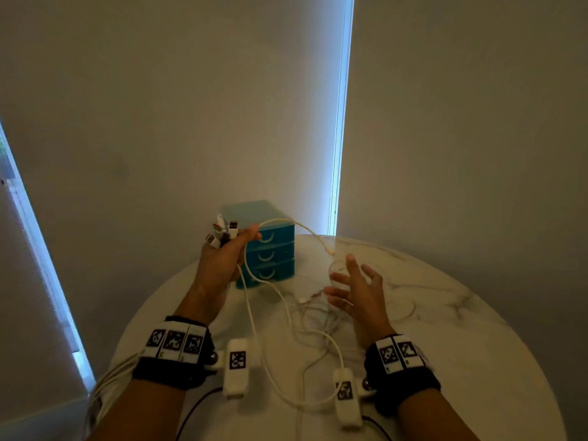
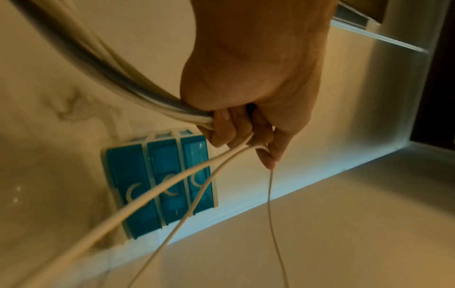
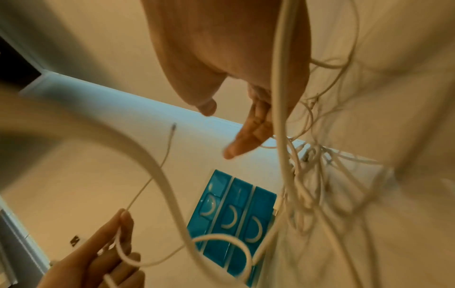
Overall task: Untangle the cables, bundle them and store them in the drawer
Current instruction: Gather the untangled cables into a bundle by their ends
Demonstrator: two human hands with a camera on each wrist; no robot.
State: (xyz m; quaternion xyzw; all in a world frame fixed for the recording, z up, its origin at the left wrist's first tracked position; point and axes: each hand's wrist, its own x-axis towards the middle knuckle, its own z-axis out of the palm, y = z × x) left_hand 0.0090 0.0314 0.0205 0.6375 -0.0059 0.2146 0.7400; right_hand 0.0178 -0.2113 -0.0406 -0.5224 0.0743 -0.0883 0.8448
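Cables (image 1: 305,316), white, lie mostly tangled on the round table (image 1: 477,329), nearest the viewer. The left hand (image 1: 222,259) grips several gathered plug ends; the right hand (image 1: 359,288) hovers spread-fingered, empty. Beyond, the blue drawer unit (image 1: 270,249) stands closed. Bundling and storing remain.

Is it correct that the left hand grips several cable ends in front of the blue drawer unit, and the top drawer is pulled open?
Not quite. The left hand does grip the cable ends in front of the blue drawer unit, but the top drawer is closed, like the other two. The head view shows all three fronts flush.
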